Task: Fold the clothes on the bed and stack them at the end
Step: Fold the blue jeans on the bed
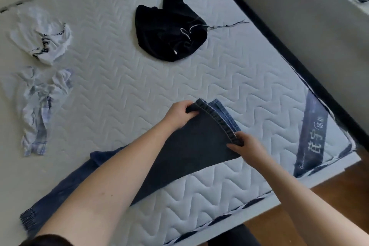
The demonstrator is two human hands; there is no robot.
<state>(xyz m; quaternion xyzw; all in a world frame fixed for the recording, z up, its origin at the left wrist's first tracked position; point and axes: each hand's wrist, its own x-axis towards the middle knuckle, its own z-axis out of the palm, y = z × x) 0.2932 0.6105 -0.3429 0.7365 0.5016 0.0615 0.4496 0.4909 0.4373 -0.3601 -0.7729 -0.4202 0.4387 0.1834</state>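
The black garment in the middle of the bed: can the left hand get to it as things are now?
Probably not at once: the left hand grips the jeans hem. The mattress between it and the black garment lies bare.

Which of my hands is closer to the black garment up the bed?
Left. The left hand lies just below the black garment; the right hand is lower and farther right.
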